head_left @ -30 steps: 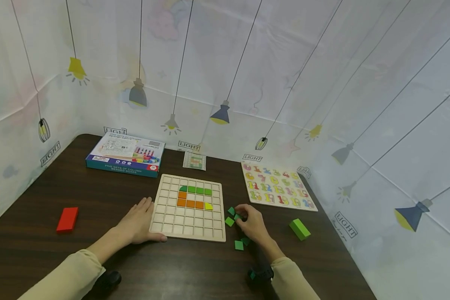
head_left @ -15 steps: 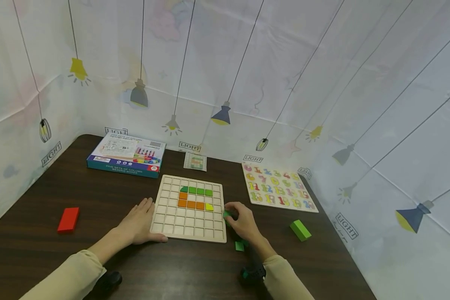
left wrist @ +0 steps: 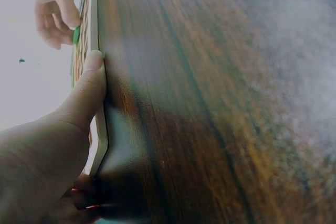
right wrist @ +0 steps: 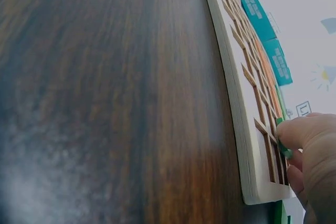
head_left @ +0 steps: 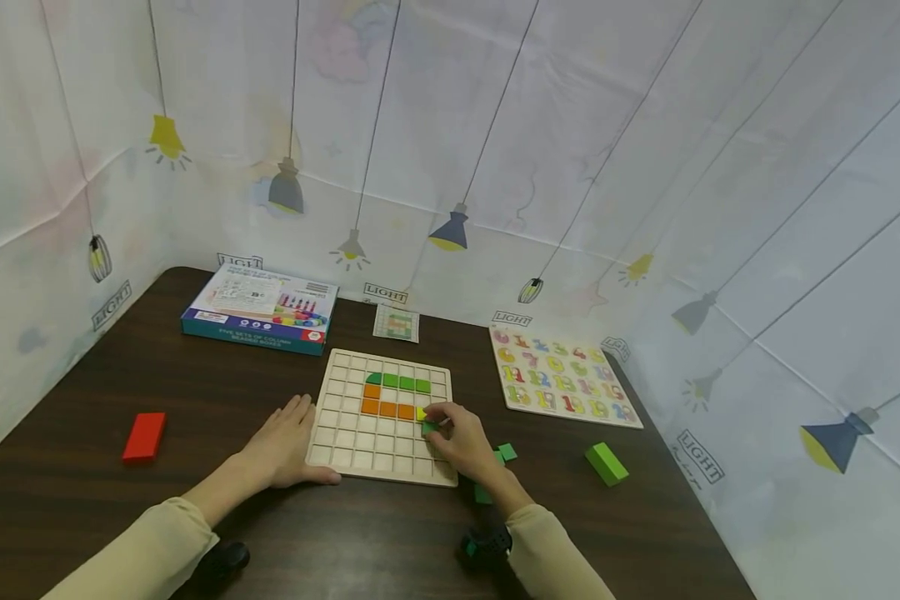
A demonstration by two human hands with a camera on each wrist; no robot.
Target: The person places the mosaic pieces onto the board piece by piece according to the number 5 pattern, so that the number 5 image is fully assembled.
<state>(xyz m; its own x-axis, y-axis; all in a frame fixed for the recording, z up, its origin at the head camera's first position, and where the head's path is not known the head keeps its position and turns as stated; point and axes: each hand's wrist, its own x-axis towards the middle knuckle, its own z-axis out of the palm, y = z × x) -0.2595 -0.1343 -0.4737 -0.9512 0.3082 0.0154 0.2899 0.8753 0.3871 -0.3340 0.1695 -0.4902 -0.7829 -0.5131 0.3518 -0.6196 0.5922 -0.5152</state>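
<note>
My right hand (head_left: pixel 461 440) pinches a small green tile (head_left: pixel 429 427) over the right part of the wooden grid board (head_left: pixel 352 460), just below the yellow tile (head_left: pixel 421 413). In the right wrist view the green tile (right wrist: pixel 282 138) stands tilted between thumb and fingers at the grid cells. My left hand (head_left: pixel 287 446) rests at the board's near left corner, fingers straight along the left side. Its thumb lies along the near edge, as the left wrist view shows too. Set in the board are a row of green tiles (head_left: pixel 407 383) and several orange tiles (head_left: pixel 387 409).
Loose green tiles (head_left: pixel 507 452) lie right of the board, partly hidden by my right arm. A green block (head_left: pixel 606 463) and number board (head_left: pixel 566 379) are farther right. A red block (head_left: pixel 144 437) lies left; a box (head_left: pixel 255 308) and pattern card (head_left: pixel 397 323) stand behind.
My right hand has taken a green tile from the table beside the board and moved left with it over the grid. The left hand keeps its place at the corner.
</note>
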